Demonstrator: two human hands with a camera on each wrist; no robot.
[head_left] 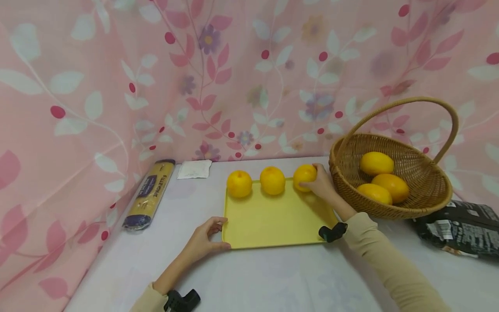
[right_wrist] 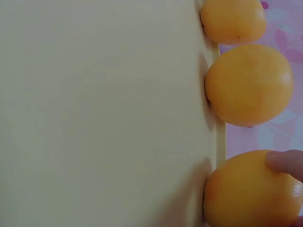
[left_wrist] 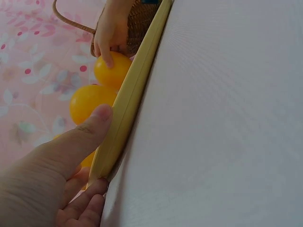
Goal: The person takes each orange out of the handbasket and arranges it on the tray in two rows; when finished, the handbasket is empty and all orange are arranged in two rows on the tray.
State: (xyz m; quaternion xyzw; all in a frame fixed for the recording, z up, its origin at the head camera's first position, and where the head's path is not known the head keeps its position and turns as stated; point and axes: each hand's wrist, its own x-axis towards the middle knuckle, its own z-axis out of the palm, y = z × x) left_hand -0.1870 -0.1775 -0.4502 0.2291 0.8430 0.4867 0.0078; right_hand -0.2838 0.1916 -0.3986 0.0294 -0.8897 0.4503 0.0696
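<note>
A yellow tray point(head_left: 273, 223) lies on the white-covered table. Along its far edge stand three oranges: a left one point(head_left: 239, 184), a middle one point(head_left: 272, 180) and a right one point(head_left: 303, 177). My right hand point(head_left: 322, 184) grips the right orange, its thumb on the near side; in the right wrist view a fingertip presses on that orange point(right_wrist: 251, 191). At the tray's front left corner, my left hand point(head_left: 202, 238) holds the rim. The left wrist view shows its thumb point(left_wrist: 92, 127) against the tray's side point(left_wrist: 130, 104), with the other fingers curled by the corner.
A wicker basket point(head_left: 339, 173) with a tall handle stands tilted on the right, several oranges inside. Behind my right forearm lies a black packet point(head_left: 464, 227). A spaghetti pack point(head_left: 150, 195) and a small white packet point(head_left: 194, 169) lie left. Floral cloth point(head_left: 249, 78) hangs behind.
</note>
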